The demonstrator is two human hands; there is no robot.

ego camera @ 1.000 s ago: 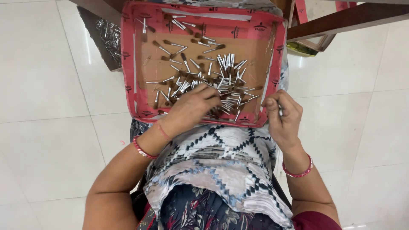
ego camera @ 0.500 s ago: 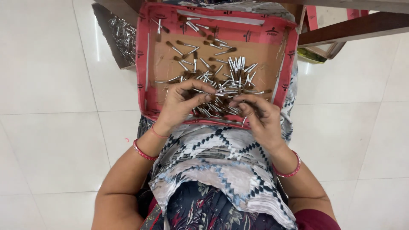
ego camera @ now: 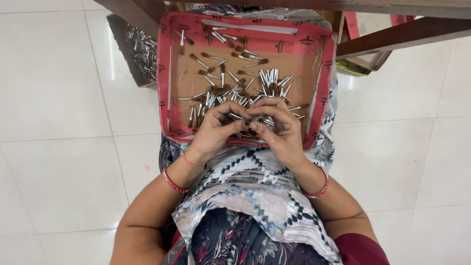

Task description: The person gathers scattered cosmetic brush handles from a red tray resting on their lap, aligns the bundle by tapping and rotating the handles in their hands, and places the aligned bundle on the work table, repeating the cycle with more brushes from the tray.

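One red-rimmed cardboard tray (ego camera: pixel 169 73) sits in the upper middle of the frame, resting on the person's lap, and in it lie dozens of small metal-tipped brush heads (ego camera: pixel 221 68), too many and too heaped to count truly; a loose few are scattered along the top of the tray while the thick pile sits at its lower half. Two hands meet over that pile, just below the centre of the frame. The left hand (ego camera: pixel 216 130) has its fingers curled in, and the right hand (ego camera: pixel 279 125) is bent the same way, fingertips of both drawn together around what looks like one or two of the little pieces, though the knuckles hide the pinch itself. Each wrist carries one red bangle (ego camera: pixel 172 180), and the left has a thin red thread too. A second heap of the same shiny parts (ego camera: pixel 142 46) lies in a dark box at the upper left, just beside the tray. Dark wooden rails (ego camera: pixel 407 34) cross the upper right corner above the tray. Patterned cloth (ego camera: pixel 255 191) covers the lap below, and all around is pale, glossy tiled floor (ego camera: pixel 54 98).
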